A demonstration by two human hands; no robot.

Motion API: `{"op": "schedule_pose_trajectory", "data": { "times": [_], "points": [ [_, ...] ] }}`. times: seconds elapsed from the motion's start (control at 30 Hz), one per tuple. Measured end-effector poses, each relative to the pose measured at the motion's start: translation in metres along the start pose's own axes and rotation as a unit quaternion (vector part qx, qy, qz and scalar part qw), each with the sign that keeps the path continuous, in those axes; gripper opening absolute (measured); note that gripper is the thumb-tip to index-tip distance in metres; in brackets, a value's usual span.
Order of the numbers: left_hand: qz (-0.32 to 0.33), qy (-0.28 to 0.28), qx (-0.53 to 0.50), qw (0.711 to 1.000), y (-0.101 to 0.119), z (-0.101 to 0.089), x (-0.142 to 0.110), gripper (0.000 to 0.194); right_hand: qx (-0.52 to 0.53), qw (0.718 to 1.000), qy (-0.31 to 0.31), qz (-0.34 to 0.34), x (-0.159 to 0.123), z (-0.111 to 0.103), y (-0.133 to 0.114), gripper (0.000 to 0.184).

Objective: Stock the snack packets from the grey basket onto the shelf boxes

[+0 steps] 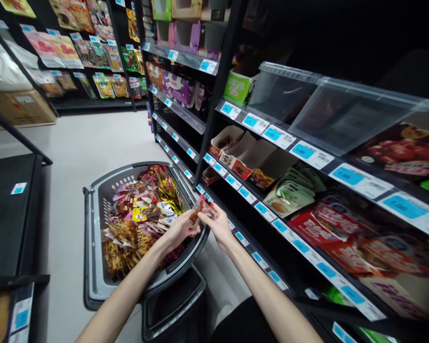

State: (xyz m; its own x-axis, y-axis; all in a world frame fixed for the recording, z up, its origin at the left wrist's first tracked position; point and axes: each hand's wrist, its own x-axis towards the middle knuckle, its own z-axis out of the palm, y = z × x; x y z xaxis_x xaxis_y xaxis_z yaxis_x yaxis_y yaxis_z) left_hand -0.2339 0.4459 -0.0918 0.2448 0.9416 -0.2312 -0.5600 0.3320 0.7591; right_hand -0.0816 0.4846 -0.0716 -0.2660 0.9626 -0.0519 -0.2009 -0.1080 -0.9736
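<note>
Between my two hands is a small snack packet, clear with brown contents and a red end. My left hand grips its lower side with fingers curled. On the right, my right hand pinches its upper end. Both hands hover over the right rim of a grey shopping basket. Inside the basket lie many small snack packets: yellow ones at the back right, red and pink ones at the back left, and brown stick-like ones at the front.
Black shelving with blue price tags runs along my right. It bears open cardboard boxes, clear plastic bins and red snack bags. A low black shelf stands at left. Beyond are a cardboard carton and hanging snack bags.
</note>
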Motion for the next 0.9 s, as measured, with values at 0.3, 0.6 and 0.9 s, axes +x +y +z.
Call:
{"op": "schedule_pose_trajectory", "data": {
  "times": [0.3,0.6,0.9],
  "points": [
    [0.016,0.002,0.029,0.999,-0.003,-0.007,0.006,0.052,0.008,0.996,0.086,0.034,0.006,-0.001,-0.004,0.053],
    [0.148,0.099,0.156,0.972,-0.006,-0.001,0.002,0.071,0.0,0.994,0.11,0.019,0.004,-0.002,-0.002,0.045],
    [0.151,0.111,0.26,0.947,-0.011,-0.006,0.005,0.042,0.026,0.996,-0.039,0.08,0.005,-0.006,0.002,0.054]
  ]
}}
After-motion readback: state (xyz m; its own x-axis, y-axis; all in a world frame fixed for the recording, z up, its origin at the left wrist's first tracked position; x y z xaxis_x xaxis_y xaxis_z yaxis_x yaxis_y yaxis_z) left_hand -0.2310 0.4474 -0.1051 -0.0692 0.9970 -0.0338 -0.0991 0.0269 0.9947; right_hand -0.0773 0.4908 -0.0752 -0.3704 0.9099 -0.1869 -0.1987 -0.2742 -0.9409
